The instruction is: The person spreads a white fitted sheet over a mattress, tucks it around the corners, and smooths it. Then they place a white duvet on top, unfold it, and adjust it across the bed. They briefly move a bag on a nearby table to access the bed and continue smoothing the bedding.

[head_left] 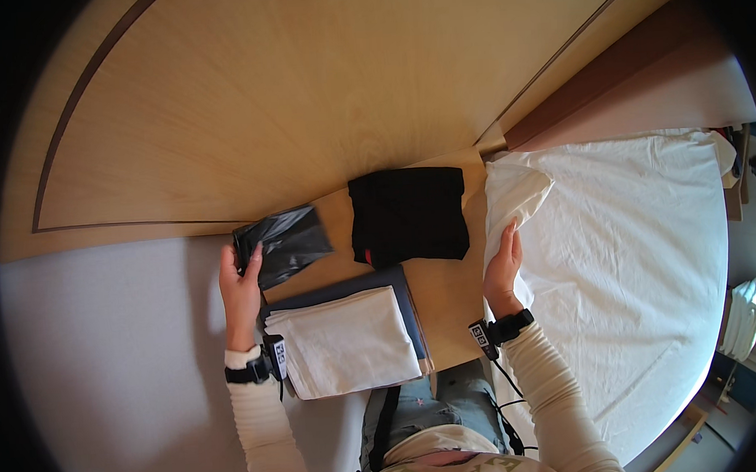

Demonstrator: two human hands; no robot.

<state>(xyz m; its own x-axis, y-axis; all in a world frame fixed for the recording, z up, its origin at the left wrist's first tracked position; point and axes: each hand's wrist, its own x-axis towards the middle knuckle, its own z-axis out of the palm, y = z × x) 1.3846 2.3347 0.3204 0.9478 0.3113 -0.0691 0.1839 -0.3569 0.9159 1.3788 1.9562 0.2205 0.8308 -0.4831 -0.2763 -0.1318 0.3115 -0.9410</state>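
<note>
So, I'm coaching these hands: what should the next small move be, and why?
Probably bring the right hand across to the free edge of the shiny black packet: the left hand grips only its left end, while the right hand, off by the white sheet, holds no part of it.

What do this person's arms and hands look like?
The left hand and right hand are bare. Above are long, wrinkled cream fabric sleeves. Black wrist straps carry small rectangular boxes with black-and-white markings and thin black cables.
</note>
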